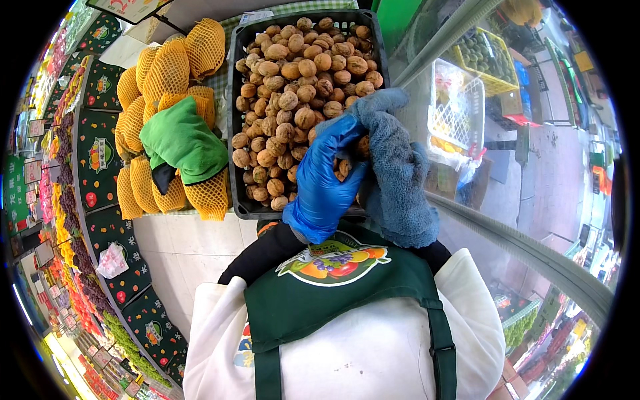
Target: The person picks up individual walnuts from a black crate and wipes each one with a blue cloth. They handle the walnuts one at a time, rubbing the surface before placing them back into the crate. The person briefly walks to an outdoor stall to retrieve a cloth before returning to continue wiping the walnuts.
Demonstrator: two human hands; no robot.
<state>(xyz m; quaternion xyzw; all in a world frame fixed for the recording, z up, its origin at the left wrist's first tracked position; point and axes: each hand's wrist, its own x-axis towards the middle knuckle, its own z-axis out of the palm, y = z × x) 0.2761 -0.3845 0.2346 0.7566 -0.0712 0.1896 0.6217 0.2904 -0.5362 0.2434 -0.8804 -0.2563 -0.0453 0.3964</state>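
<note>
A black plastic crate full of unshelled walnuts stands before me. Above its near right part is my left hand in a blue disposable glove, its thumb and fingers curved around a gap through which walnuts show. Its fingertips meet a blue-grey terry cloth, which is draped over my right hand and hides it. Whether the right fingers are closed under the cloth cannot be seen. A green cloth or glove with a dark edge lies on netted fruits left of the crate.
A clear plastic or glass partition with a grey frame runs close on my right. Beyond it are a white basket and a yellow crate of green produce. Fruit displays with dark green printed panels line the far left. A sign stands at the top left.
</note>
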